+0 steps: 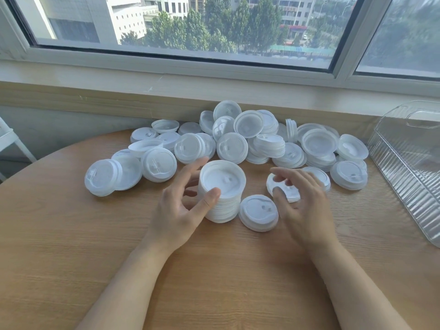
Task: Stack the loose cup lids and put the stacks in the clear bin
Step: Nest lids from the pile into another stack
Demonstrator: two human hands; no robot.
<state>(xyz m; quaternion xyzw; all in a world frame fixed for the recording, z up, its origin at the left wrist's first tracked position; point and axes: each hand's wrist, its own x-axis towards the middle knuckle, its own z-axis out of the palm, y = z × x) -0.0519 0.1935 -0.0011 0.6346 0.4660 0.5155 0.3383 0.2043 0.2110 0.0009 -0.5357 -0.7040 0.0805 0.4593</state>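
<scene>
Stack in hand: one tall stack of lids (222, 191), upright on the table, between the two hands and nearer the left one.
Left hand (183, 206): fingers spread and lightly curved around the stack's left side, thumb tip against its near edge; steadying it, not a firm grip as far as I can tell.
Right hand (302, 201): fingers curled on a single lid (283, 190), tilted and lifted at its far edge, pinched between thumb and fingertips.
Single lid flat (258, 212): just right of the stack, below the right thumb, untouched.
Loose pile (238, 141): dozens of lids beyond both hands, scattered singles and a few short leaning clusters, spreading left and right.
Clear bin (409, 163): far right of the right hand, well apart from the stack; no lids visible inside.
Table (71, 246): round, wood-grain.
Window (190, 25): behind the pile.
Progress, judged: early. One stack is growing, nothing is binned, and most lids are unsorted.
</scene>
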